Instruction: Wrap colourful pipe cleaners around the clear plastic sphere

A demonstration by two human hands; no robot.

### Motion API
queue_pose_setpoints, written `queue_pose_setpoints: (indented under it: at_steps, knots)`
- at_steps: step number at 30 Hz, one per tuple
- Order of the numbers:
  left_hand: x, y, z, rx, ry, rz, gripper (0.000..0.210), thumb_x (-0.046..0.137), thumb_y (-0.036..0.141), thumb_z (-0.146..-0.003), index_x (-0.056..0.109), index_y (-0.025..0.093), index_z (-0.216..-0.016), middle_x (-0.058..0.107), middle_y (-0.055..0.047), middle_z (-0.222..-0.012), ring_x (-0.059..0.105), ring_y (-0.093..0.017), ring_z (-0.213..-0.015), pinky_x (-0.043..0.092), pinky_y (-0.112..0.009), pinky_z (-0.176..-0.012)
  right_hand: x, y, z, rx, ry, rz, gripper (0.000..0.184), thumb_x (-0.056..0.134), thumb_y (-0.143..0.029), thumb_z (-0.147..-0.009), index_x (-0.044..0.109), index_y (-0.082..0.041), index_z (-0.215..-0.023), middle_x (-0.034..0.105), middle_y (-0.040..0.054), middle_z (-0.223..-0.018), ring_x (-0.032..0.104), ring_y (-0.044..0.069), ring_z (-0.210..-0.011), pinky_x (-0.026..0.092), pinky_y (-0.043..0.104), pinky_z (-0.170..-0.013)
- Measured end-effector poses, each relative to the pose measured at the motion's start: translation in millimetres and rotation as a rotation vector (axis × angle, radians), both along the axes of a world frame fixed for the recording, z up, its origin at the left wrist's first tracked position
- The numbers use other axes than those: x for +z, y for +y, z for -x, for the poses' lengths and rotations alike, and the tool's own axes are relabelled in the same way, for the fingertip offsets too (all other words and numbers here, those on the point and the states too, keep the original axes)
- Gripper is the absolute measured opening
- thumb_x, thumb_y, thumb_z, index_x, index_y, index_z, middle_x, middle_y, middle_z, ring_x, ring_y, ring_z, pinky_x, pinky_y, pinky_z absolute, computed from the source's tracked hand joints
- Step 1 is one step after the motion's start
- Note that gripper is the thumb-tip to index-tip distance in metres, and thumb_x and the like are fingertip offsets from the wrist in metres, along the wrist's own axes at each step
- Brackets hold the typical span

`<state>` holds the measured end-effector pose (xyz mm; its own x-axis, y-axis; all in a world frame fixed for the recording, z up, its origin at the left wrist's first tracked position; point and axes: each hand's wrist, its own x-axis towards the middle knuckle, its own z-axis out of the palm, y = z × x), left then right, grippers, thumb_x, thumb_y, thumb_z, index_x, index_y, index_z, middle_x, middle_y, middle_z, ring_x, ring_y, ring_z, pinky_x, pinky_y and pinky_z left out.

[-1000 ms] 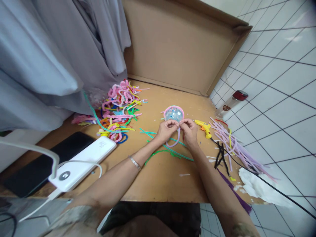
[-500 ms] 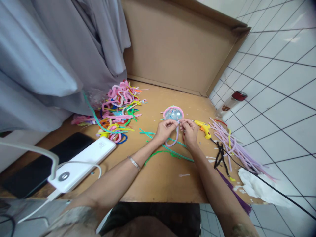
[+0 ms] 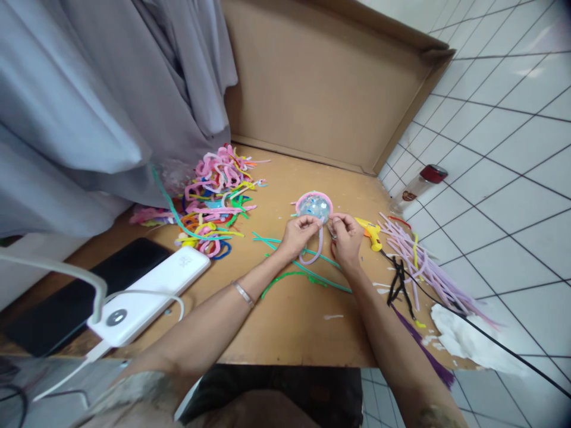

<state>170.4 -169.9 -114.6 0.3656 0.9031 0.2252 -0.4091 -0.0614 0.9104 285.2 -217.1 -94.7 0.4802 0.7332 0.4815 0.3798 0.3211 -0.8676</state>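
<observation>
My left hand (image 3: pixel 301 235) is closed in a pinch on a lavender pipe cleaner (image 3: pixel 319 248), which hangs below the fingertips in a loop. Just to its right, my right hand (image 3: pixel 348 236) is also pinched closed; whatever lies between its fingertips is too small to make out. Right behind both hands sits a clear, rounded plastic piece (image 3: pixel 314 207) with a pink fuzzy rim and small coloured bits. Teal pipe cleaners (image 3: pixel 328 280) and a green one (image 3: pixel 281 277) lie under and in front of my hands.
A yellow glue gun (image 3: pixel 373 234) lies right of my hands, beside lavender pipe cleaners (image 3: pixel 417 261), black ones (image 3: pixel 396 285) and white tissue (image 3: pixel 468 339). Leftward are a colourful pipe cleaner heap (image 3: pixel 218 178), a white power bank (image 3: pixel 156 291) and a dark phone-like slab (image 3: pixel 129 267). A bottle (image 3: pixel 413 191) stands by the tiles.
My right hand has shifted slightly right, widening the gap between the fingertips of both hands. My left hand stays in place with the lavender loop.
</observation>
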Motion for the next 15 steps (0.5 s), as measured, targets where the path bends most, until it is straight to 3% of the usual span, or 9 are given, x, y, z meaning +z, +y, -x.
queue_pose_setpoints:
  at_steps: [3, 15]
  knots:
    - [-0.4, -0.1, 0.1, -0.004, -0.003, -0.001, 0.045, 0.08, 0.055, -0.063, 0.062, 0.014, -0.067, 0.053, 0.004, -0.059, 0.043, -0.007, -0.057, 0.034, -0.021, -0.057, 1.9, 0.6, 0.3, -0.061, 0.056, -0.011, 0.022, 0.062, -0.04, -0.075, 0.066, -0.019, -0.074, 0.058, -0.0024, -0.062, 0.046, 0.011, -0.057, 0.037, 0.025, -0.057]
    - [-0.4, -0.9, 0.3, -0.045, 0.001, -0.039, 0.046, 0.081, 0.056, -0.062, 0.063, 0.015, -0.067, 0.055, 0.003, -0.062, 0.046, -0.008, -0.058, 0.039, -0.023, -0.06, 5.1, -0.2, 3.0, 0.067, 0.047, 0.083, 0.018, 0.062, -0.036, -0.07, 0.062, -0.019, -0.063, 0.058, -0.0026, -0.059, 0.05, 0.013, -0.058, 0.041, 0.026, -0.06]
